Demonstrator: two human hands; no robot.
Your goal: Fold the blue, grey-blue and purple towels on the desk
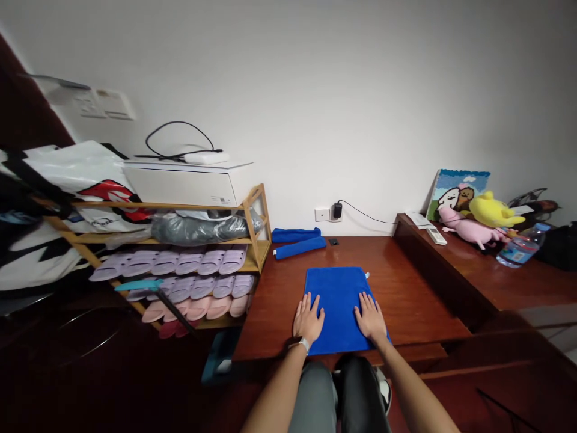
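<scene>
A blue cloth towel [340, 307] lies spread flat on the brown wooden desk [415, 294], with a small white tag at its upper right edge. My left hand [309, 319] rests flat on the towel's left edge, fingers apart, a watch on the wrist. On the right side of the towel, my right hand [371, 317] lies palm down with its fingers spread. Farther back sits a rolled blue towel [300, 247], and another blue towel [293, 234] lies behind it against the wall.
To the left stands a wooden shoe rack [259, 240] with several slippers [211, 261] and a white box [180, 183] on top. A raised ledge at right bears a pink plush toy [471, 228], a yellow plush toy [491, 210] and a water bottle [523, 246].
</scene>
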